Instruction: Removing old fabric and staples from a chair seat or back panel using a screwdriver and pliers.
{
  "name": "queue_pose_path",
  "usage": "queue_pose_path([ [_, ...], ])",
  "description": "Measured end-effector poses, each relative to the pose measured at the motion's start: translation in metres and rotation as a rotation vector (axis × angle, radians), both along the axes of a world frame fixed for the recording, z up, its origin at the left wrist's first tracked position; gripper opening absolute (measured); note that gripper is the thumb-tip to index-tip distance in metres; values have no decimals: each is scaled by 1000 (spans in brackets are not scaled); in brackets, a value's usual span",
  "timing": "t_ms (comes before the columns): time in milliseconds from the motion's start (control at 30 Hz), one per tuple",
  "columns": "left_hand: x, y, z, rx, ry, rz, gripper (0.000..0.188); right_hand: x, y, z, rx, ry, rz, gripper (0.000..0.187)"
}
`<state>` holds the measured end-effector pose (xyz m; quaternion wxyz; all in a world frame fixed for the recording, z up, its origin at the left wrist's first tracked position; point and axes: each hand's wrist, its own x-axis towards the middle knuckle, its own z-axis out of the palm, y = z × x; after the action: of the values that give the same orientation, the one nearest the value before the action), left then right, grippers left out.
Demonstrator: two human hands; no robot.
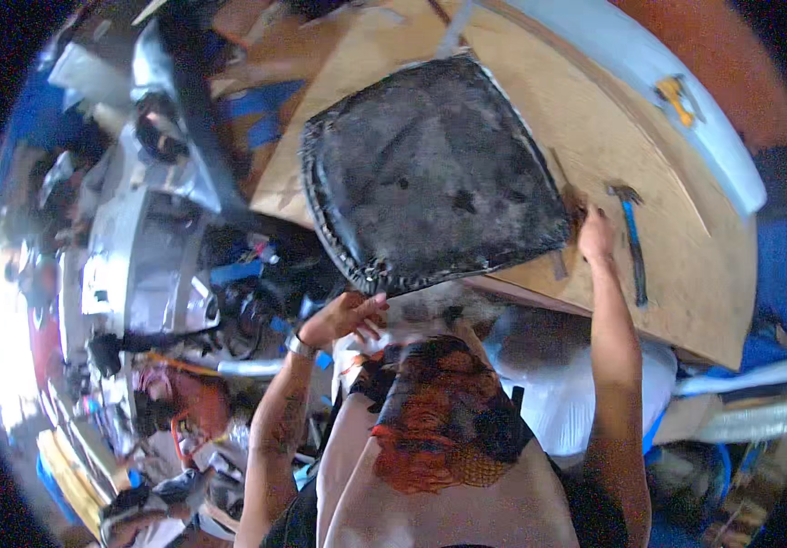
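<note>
A black chair seat pad (434, 173), roughly trapezoid with rounded corners, lies on the wooden tabletop. Its flat dark side is up, and the cover is gathered in folds along the left and lower-left edge. My left hand (343, 320) is at the pad's near-left edge, its fingers apart and holding nothing that I can see; whether they touch the edge is unclear. Beside the pad's right corner, my right hand (596, 236) is closed on the tabletop, its fingertips at a small dark thing too blurred to name. A claw hammer (633, 242) with a blue and black handle lies right of that hand.
The plywood tabletop (676, 283) reaches right and far. A yellow tool (676, 99) rests on a pale blue padded strip (722, 137) along its far right side. Clutter crowds the floor at left, with a red-orange object (197, 402). A printed apron (448, 429) covers my front.
</note>
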<state>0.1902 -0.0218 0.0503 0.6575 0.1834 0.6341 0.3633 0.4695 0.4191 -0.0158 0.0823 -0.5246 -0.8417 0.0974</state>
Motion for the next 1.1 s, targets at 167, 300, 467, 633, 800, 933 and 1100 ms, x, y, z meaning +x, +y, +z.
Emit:
queue_pose_path([
  [167,-33,7,58,240,364,224,44,-3,-25,52,-66,4,85,21],
  [300,-56,66,58,630,607,510,32,26,-97,112,-122,470,262,33],
  [467,7,107,61,578,1349,-331,26,20,-151,104,-183,233,567,21],
  [633,64,93,5,475,1454,-488,21,4,-151,105,207,210,630,16],
  [800,67,92,8,546,1541,-338,13,1,-131,111,229,59,733,16],
  [933,64,91,1,616,1551,-265,7,-12,-121,117,232,65,795,15],
  [1100,38,91,4,772,1232,-328,12,-25,-112,131,225,-52,888,15],
])
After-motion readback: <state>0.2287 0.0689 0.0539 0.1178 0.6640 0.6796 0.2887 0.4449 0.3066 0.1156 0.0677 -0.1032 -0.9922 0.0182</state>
